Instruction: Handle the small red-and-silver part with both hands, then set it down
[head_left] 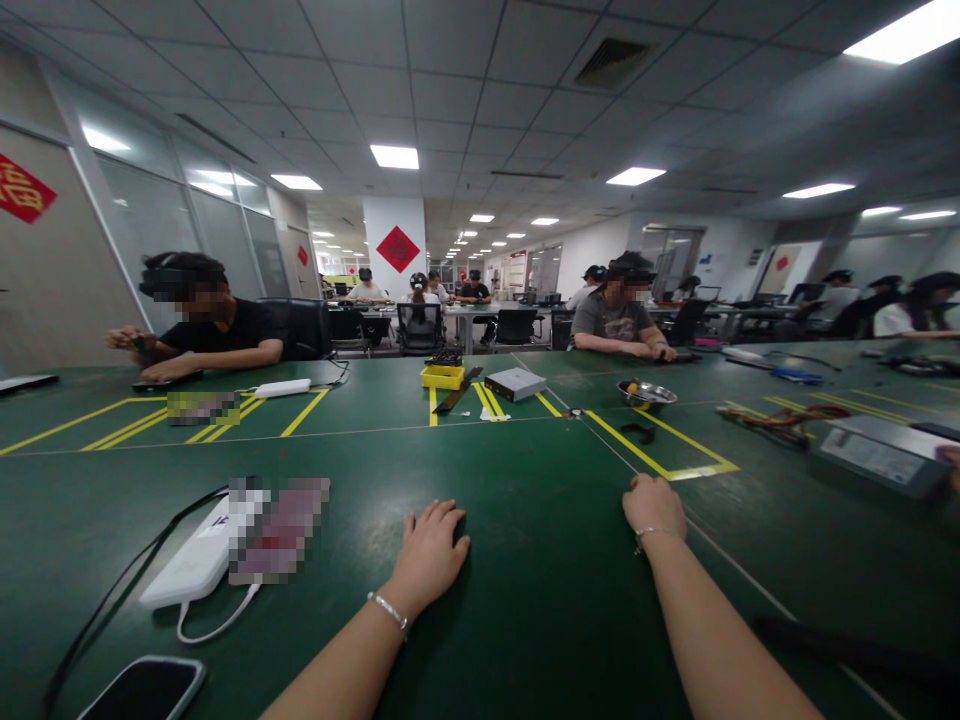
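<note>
My left hand (431, 552) lies palm down on the green table (540, 590), its fingers stretched out and a silver bracelet round the wrist. Nothing is in it. Further right, my right hand (655, 510) rests on the same surface with its fingers curled into a loose fist; no object shows in it. It is near a yellow taped outline (697, 471). To the left of my left hand are a white power bank (199, 560) and a blurred phone (281, 535), with a short white cable running between them.
Another phone (150, 690) lies at the lower left. Across the table are a yellow bin (442, 378), a grey metal box (515, 383) and a steel bowl (646, 394). A power supply unit (877, 455) with bundled wires stands right. Two people sit opposite; others work behind.
</note>
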